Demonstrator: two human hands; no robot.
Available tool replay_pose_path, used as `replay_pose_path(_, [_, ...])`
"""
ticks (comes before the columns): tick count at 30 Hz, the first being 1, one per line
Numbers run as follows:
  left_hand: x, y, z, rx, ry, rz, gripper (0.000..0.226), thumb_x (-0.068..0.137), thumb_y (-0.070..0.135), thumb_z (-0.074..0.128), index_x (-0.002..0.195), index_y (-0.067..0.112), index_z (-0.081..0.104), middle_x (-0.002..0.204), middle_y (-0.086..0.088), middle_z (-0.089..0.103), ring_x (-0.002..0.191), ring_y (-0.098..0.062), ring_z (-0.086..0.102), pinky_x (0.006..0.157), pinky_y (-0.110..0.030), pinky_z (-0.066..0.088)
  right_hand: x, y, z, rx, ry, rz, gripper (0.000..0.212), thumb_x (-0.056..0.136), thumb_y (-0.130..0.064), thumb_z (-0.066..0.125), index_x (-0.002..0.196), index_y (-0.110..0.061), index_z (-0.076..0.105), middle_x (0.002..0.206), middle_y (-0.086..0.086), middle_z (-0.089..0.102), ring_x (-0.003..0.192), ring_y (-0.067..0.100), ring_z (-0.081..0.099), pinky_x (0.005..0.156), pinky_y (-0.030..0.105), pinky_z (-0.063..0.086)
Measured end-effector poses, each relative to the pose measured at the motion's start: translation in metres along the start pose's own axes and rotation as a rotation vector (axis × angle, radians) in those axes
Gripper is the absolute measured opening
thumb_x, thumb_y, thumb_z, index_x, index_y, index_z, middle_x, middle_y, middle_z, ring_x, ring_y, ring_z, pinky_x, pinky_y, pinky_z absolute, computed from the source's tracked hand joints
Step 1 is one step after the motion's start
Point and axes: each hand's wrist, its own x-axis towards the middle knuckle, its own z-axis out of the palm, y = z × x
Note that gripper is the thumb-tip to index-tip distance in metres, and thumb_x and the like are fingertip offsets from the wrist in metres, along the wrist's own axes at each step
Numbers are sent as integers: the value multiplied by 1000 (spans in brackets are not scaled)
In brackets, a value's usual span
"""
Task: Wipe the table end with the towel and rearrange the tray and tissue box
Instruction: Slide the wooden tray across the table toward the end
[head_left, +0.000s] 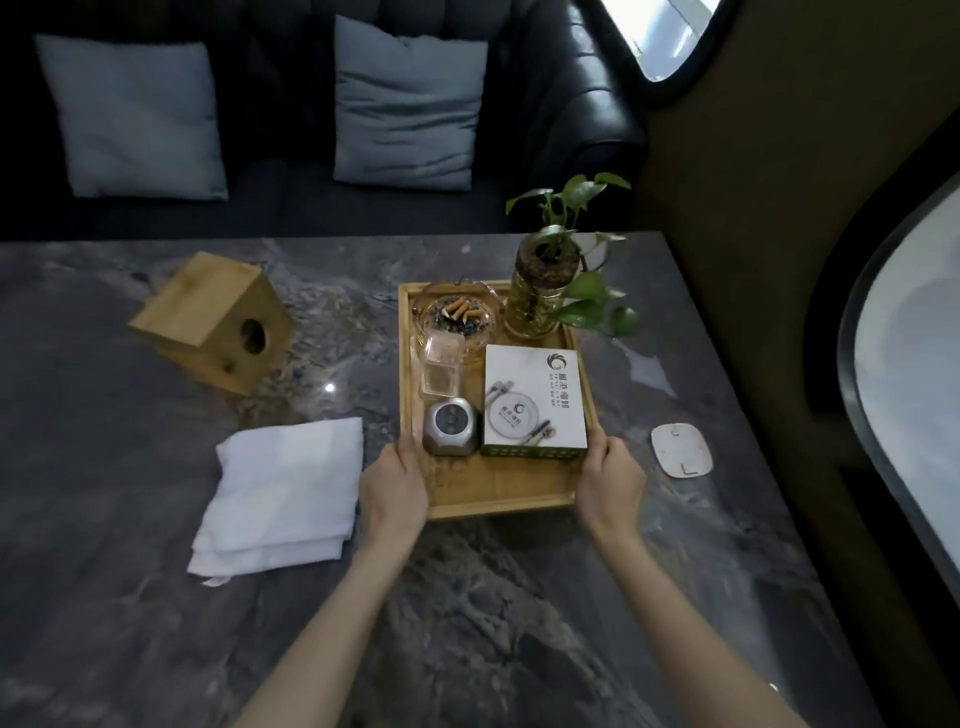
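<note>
Both hands are gripping the wooden tray (493, 501) at its near end: the left hand (395, 486) is wrapping over the left rim, the right hand (610, 480) over the right rim, fingers closed on the wood. The tray is sitting on the dark marbled table (467, 623), toward its right end (whether it is lifted or resting flat, I cannot tell). Riding in the tray: a glass ashtray (457, 317) with cigarette butts at the far end, a small clear glass holder (441, 366) just in front of it, a grey rounded device (451, 426) nearer the hands, and a white printed box (535, 400) standing beside that on the right. A glass vase with a green leafy plant (545, 291) is occupying the far right corner of the tray, leaves spilling over the rim. The folded white towel (283, 493) is lying flat on the table just left of the left hand, not touched. The wooden tissue box (208, 322) is sitting well apart at the far left, tipped onto an edge with its round hole facing the camera. A white flat oval object (681, 449) is lying on the table right of the tray. Beyond the table, a dark sofa (280, 208) is carrying two grey-blue cushions (405, 104).
</note>
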Motion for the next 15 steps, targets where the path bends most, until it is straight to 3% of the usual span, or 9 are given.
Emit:
replay_pose_path(3, [1,-19,-10,13,0,8,53,98,34,23,91,-3,60,100,-27,65,94,-38,59,82,-41,45,-14,1,16,-16,-25,34,39,100,-30,32,73,-7,50,86,24,65,75,31,55,65,35,31])
replay_pose_path(6, [1,-32,-16,4,-10,-3,48,98,32,25,84,1,59,98,-26,66,92,-37,59,74,-35,39,-24,3,28,-37,-41,47,41,100,-30,32,76,-5,53,88,25,65,81,36,59,66,36,33])
replay_pose_path(10, [1,-41,-17,2,-40,-28,49,98,31,26,86,-1,61,99,-27,66,94,-38,59,71,-31,33,-30,6,37,-82,-53,73,44,100,-31,32,81,0,57,89,25,66,83,37,60,69,39,38])
replay_pose_path(15, [0,-52,-13,22,-65,-58,51,98,34,26,89,-3,61,101,-26,66,94,-38,58,72,-33,34,-36,7,38,-106,-71,93,41,100,-29,33,83,-1,57,90,24,66,80,33,57,68,35,33])
